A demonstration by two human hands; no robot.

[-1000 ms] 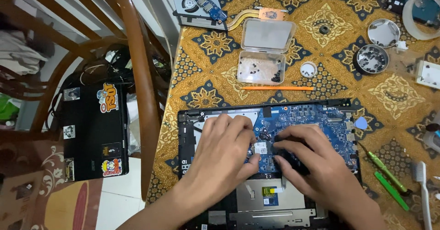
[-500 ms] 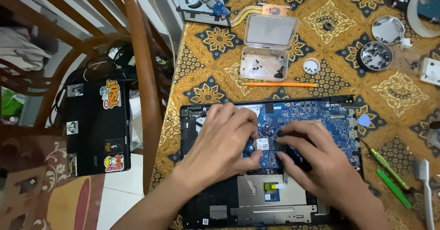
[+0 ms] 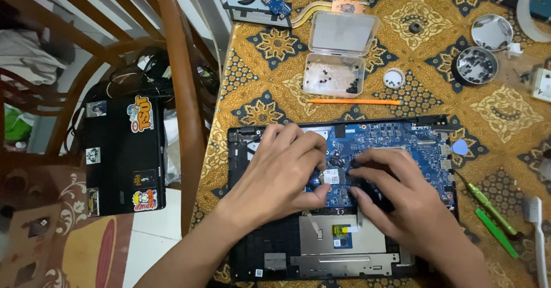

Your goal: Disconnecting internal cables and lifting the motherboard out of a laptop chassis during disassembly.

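The blue motherboard (image 3: 396, 150) sits in the opened black laptop base (image 3: 270, 253) on the patterned tablecloth (image 3: 516, 110); it is judged thin, light, rigid and fragile, best gripped by its bare edges, not its components. The left hand (image 3: 281, 176) lies curled on the board's left part, fingertips pressing near a small white-labelled card (image 3: 331, 177). The right hand (image 3: 402, 199) rests just beside the card, fingers bent onto the board; no grasped object is visible in either.

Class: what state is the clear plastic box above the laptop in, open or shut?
Open. The box has its lid swung back flat on the cloth, and small black screws lie exposed in its tray.
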